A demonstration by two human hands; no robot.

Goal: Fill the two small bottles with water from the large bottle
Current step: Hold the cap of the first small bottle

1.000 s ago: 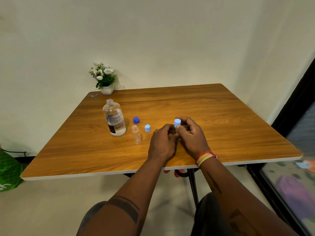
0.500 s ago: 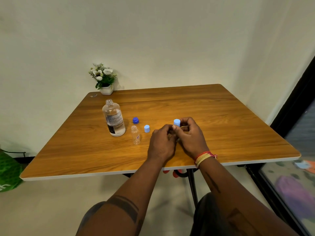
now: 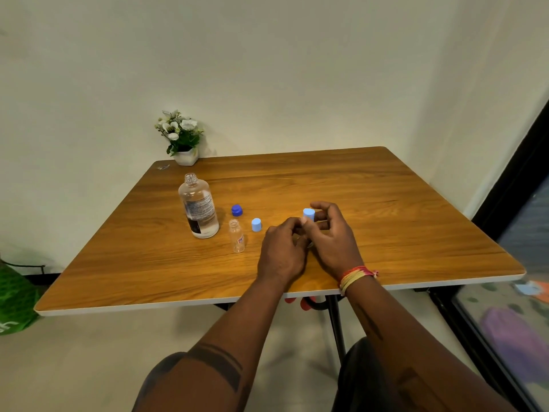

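On the wooden counter (image 3: 386,221) the large bottle (image 3: 198,211) stands upright and uncapped toward the far left corner, partly filled with clear water. Its dark blue cap (image 3: 236,210) lies just beside it on the right. One small bottle (image 3: 236,235) stands upright and open a little nearer the front edge, apparently empty, with a light blue cap (image 3: 256,224) resting on the counter just to its right.

Both hands meet near the middle of the counter, closer to the front edge. The left hand (image 3: 282,254) is curled with its fingers (image 3: 292,230) closed around something low between the two hands; that is probably the second small bottle, but the hands hide nearly all of it. The right hand (image 3: 334,236) pinches a second light blue cap (image 3: 309,215) between thumb and fingers, at the top of whatever the left hand grips. Whether this cap is seated on a bottle neck cannot be told. A band of red and yellow threads (image 3: 355,276) circles the right wrist.

A small white pot of flowers (image 3: 181,141) sits at the far left corner against the wall.
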